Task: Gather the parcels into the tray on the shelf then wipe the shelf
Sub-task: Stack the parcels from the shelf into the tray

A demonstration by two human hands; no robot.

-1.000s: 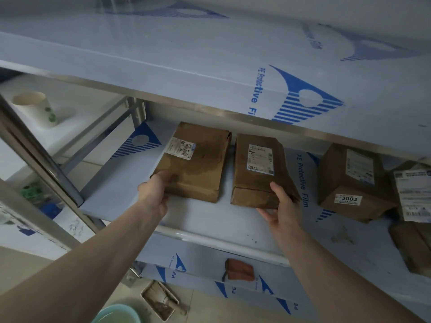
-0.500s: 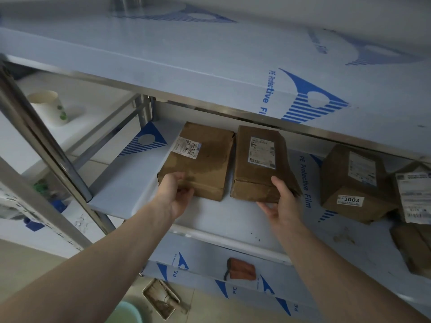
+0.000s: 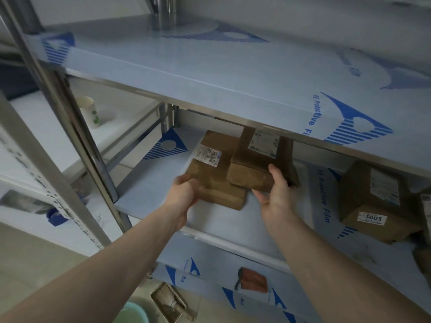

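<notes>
Two brown paper parcels lie on the middle shelf, which is covered in blue protective film. My left hand grips the near left corner of the left parcel. My right hand holds the near end of the right parcel, thumb on top and fingers below; this parcel is lifted and overlaps the left one. A third parcel labelled 3003 sits further right on the same shelf. More parcels show at the right edge. No tray is in view.
The upper shelf overhangs the parcels closely. Steel posts stand at the left. A paper cup sits on a white surface beyond. An orange-brown cloth lies on the lower shelf. A dustpan and a green basin sit on the floor.
The right parcel has been lifted and shifted left onto the left parcel. My left hand has closed on the left parcel's corner. The view has moved down and left.
</notes>
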